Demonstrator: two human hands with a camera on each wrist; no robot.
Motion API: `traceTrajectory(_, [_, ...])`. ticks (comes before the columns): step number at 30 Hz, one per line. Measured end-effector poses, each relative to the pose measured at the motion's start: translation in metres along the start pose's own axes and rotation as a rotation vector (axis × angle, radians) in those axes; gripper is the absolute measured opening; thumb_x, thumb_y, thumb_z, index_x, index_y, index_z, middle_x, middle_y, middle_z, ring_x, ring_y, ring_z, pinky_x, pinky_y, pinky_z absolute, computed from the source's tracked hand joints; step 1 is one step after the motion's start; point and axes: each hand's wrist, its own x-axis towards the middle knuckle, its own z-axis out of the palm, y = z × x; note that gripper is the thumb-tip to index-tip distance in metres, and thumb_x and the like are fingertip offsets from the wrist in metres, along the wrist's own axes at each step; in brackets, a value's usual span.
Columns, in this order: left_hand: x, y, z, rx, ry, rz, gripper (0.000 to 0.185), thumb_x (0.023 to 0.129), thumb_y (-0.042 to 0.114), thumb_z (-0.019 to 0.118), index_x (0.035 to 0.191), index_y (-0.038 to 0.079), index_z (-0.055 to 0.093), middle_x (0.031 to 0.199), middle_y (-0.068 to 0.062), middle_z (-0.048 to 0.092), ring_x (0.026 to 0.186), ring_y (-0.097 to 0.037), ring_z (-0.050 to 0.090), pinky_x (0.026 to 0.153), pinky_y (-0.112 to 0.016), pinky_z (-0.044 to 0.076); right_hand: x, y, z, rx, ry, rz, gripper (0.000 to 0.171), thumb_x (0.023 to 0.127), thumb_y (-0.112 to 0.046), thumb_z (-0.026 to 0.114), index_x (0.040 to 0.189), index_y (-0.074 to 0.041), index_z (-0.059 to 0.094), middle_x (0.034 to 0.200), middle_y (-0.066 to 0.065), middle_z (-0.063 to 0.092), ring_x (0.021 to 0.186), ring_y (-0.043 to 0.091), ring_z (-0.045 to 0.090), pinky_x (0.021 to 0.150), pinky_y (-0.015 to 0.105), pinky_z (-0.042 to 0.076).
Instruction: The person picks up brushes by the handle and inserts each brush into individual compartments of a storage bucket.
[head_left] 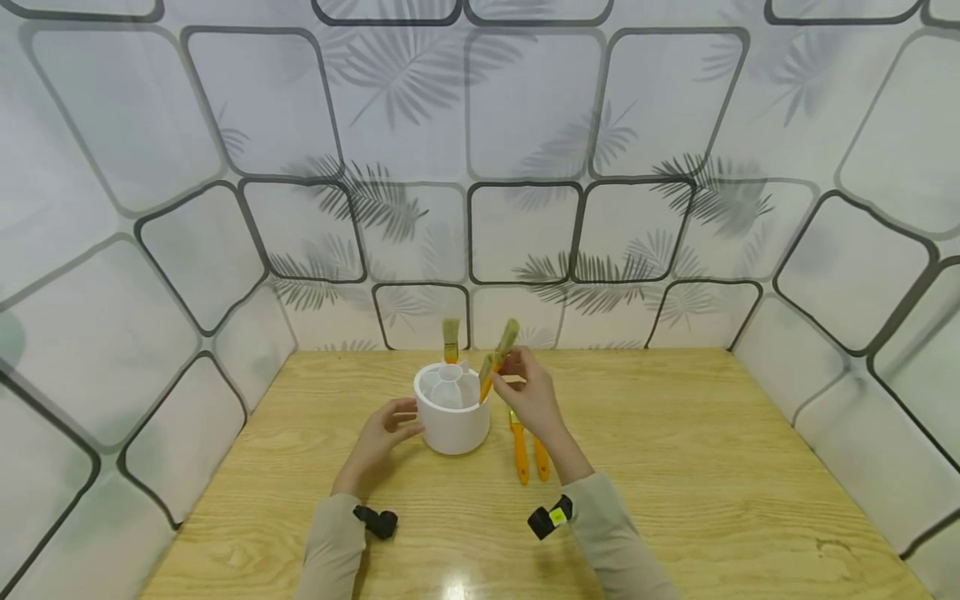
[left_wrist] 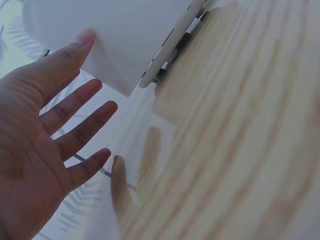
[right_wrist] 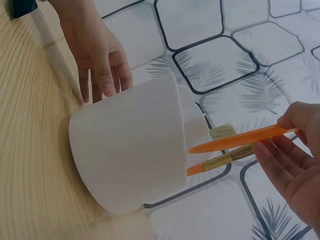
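Here the right hand pinches one orange-handled brush between thumb and fingertips, gripping it near the ferrule, bristles up and tilted to the right. The pointed end of its handle hangs just above the rim of the white holder, on the holder's right side; from the right wrist view the handle lies across the open top, and whether its tip is inside a compartment I cannot tell. The left hand holds nothing: its fingers are straight and spread, with the thumb laid against the holder's left wall.

One holder stands on the wooden table, near its middle, with divided compartments round a central cup. One second brush stands upright in the far side of the holder, bristles up. Two more orange handles lie flat on the table just right of the holder, side by side, partly hidden under the right forearm. That makes four brushes counted. Each wrist carries one black camera mount.
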Motion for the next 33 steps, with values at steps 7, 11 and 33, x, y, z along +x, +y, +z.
traceTrajectory(7, [0.001,-0.001,-0.001,0.010,0.002,0.007,0.044,0.085,0.008,0.067,0.125,0.001,0.051,0.126,-0.021,0.053,0.117,-0.041,0.051,0.096,-0.044,0.047,0.001,0.000,0.001,-0.011,-0.003,-0.005,0.027,0.086,0.000,0.063,0.110,0.004,0.052,0.097,0.020,0.061,0.090,0.031,0.063,0.072,0.034,0.058])
traceTrajectory(11, [0.001,-0.001,-0.001,0.015,0.005,-0.006,0.044,0.085,0.010,0.067,0.126,0.003,0.052,0.127,-0.021,0.053,0.117,-0.041,0.051,0.096,-0.045,0.047,0.002,0.001,0.001,-0.018,-0.006,-0.013,0.026,0.086,-0.001,0.063,0.110,0.003,0.053,0.097,0.020,0.062,0.090,0.031,0.063,0.071,0.035,0.058])
traceTrajectory(33, [0.000,-0.001,0.000,-0.002,0.004,-0.012,0.046,0.084,0.011,0.068,0.126,0.002,0.051,0.127,-0.021,0.052,0.117,-0.041,0.050,0.096,-0.044,0.047,0.010,0.041,0.016,-0.025,-0.008,-0.091,0.023,0.084,-0.005,0.067,0.105,-0.007,0.059,0.095,0.011,0.066,0.088,0.025,0.066,0.068,0.033,0.058])
